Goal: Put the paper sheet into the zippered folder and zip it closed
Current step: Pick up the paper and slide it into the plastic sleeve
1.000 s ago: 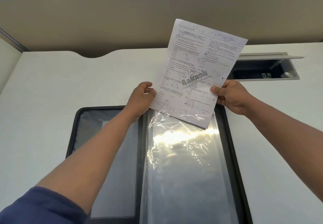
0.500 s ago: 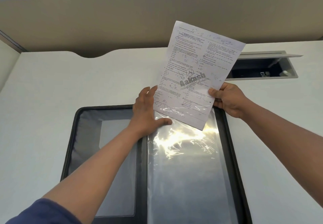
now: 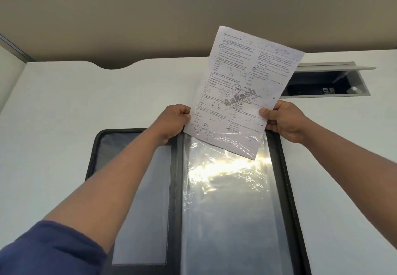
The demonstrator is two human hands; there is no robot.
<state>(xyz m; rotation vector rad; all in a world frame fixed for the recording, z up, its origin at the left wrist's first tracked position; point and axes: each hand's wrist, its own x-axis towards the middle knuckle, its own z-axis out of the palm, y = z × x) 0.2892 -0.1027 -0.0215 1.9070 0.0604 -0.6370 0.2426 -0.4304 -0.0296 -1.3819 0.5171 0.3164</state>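
We could read one mark only: a grey watermark, "Aakash", printed across the middle of the sheet (image 3: 247, 94), with a smaller line under it beginning "Medical". The rest of the sheet carried small print in two columns and handwritten notes, all too fine for us to read.

My one camera sits on my head, looking forward and down over my desk (image 3: 64, 107). It is wide-angle and close: my forearms run in from the lower corners, the open folder (image 3: 285, 180) fills the lower middle, and the wall spans the frame's top.
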